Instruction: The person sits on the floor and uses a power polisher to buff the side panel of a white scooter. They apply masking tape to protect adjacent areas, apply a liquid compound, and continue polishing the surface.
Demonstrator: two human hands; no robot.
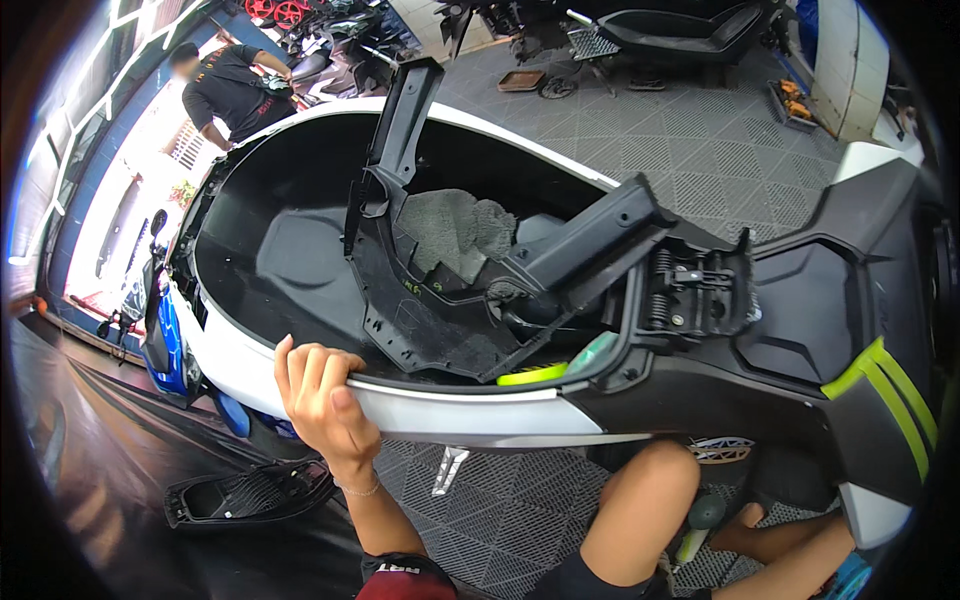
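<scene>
My left hand point(322, 390) is closed over the white near rim of a scooter body point(476, 418), which holds a deep black storage compartment point(300, 265). Inside it lie a black plastic bracket piece point(420, 310) with two raised arms, a crumpled grey cloth point(452, 235), a yellow-green object point(530, 375) and a teal one point(590, 355). A hinge with springs point(695, 290) sits beside a dark tail panel point(800, 300) with yellow-green strips. My right forearm point(790, 560) reaches under the tail's right end; the hand is hidden.
A person point(230, 100) stands at the back left. Another scooter point(670, 35), a brown tray point(521, 80) and a tool tray point(795, 105) are behind. A blue scooter point(175, 340) stands at left. A black plastic part point(240, 495) lies lower left. A bent knee point(650, 500) shows below.
</scene>
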